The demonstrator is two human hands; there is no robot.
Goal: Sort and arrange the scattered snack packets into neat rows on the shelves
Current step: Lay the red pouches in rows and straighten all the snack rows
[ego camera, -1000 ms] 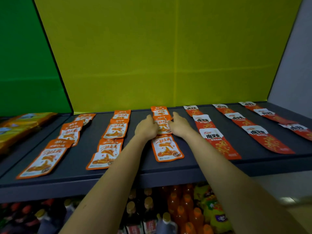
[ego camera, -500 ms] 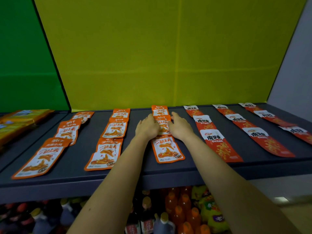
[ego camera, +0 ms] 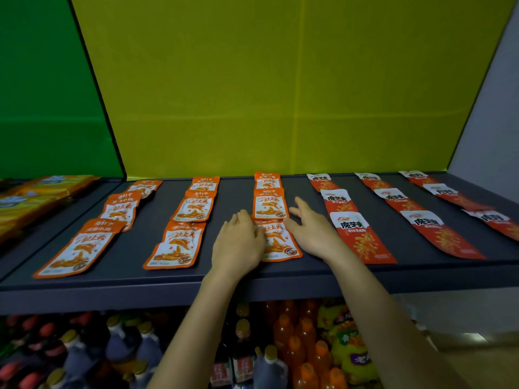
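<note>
Squaring the orange row. Front orange packet (ego camera: 280, 245) sits between both hands on the shelf (ego camera: 132, 262). Left hand (ego camera: 238, 244): fingers together, pressing its left edge. Right hand (ego camera: 311, 231): fingers spread, touching its right edge. Next, likely: nudge it into line with the middle packet (ego camera: 270, 206) just beyond the fingertips.

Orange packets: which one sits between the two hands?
The front packet of the third orange row from left; left hand overlaps its left side, right hand lies beside its right.

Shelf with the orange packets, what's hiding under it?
Orange drink bottles, dark bottles and yellow bags stand on the level below. The shelf covers whatever sits further back.
</note>
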